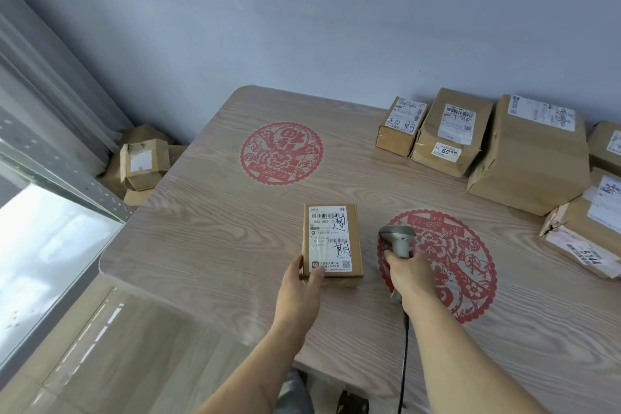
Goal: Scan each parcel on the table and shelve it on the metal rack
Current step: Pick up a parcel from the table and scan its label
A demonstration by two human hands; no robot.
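L hand point(300, 282) pinches the near-left corner of the small flat brown cardboard parcel w/ white label point(331, 240), thumb on its left side, fingertips point(317, 274) on top; parcel lies flat on the pale wood-grain table point(208, 245). R hand point(408, 270), fingers wrapped round the grip of the grey handheld barcode scanner point(396, 239), sits just right of those fingertips. Prob. best: keep L fingers off the barcode beyond them, tilt scanner head left onto the label & hold the parcel steady.

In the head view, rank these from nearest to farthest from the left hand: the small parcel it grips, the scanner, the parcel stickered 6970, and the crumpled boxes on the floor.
From the left hand:
1. Small parcel, gripped at its near left corner.
2. Scanner, just right, in the right hand.
3. Crumpled boxes, far left, on the floor off the table's corner.
4. Parcel stickered 6970, far right, near the wall.
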